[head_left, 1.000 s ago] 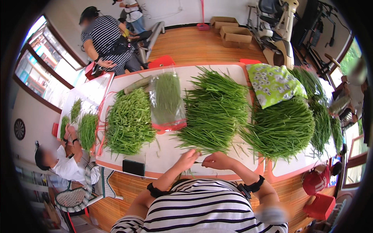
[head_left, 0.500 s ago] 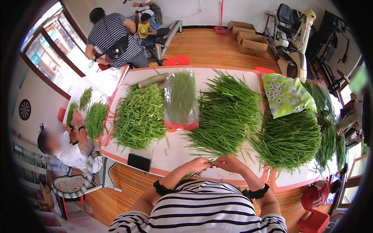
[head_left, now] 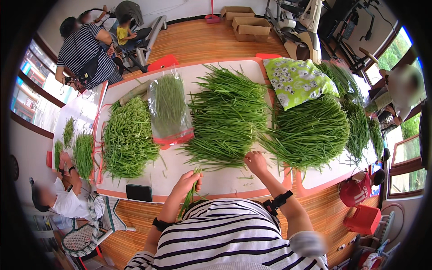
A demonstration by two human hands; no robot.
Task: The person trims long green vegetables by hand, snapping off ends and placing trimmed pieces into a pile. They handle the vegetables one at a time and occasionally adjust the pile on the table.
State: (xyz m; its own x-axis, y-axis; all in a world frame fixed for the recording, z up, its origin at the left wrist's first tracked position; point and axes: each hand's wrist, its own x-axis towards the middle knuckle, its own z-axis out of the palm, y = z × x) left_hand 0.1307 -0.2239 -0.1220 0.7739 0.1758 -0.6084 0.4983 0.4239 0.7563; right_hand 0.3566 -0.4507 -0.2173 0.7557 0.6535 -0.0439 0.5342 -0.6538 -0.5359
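My left hand [head_left: 185, 183] is closed around a small bunch of long green stalks [head_left: 188, 199], held over the near table edge with the stalks hanging down toward my body. My right hand [head_left: 255, 163] reaches to the near edge of a large pile of green stalks [head_left: 227, 118] in the middle of the table. Its fingers are curled together against the pile's lower right side; what they pinch, if anything, is too small to make out.
Left of the pile lie a clear bag of stalks [head_left: 170, 108], another stalk heap [head_left: 128, 139] and a black phone-like slab [head_left: 139, 192]. On the right, a green floral cloth [head_left: 297, 81] covers part of another heap [head_left: 310, 130]. A person in white [head_left: 67, 198] works at the left.
My hands, together in front of me before, have come apart. The left keeps the bunch, while the right has moved forward to the middle pile. The view has shifted to the right.
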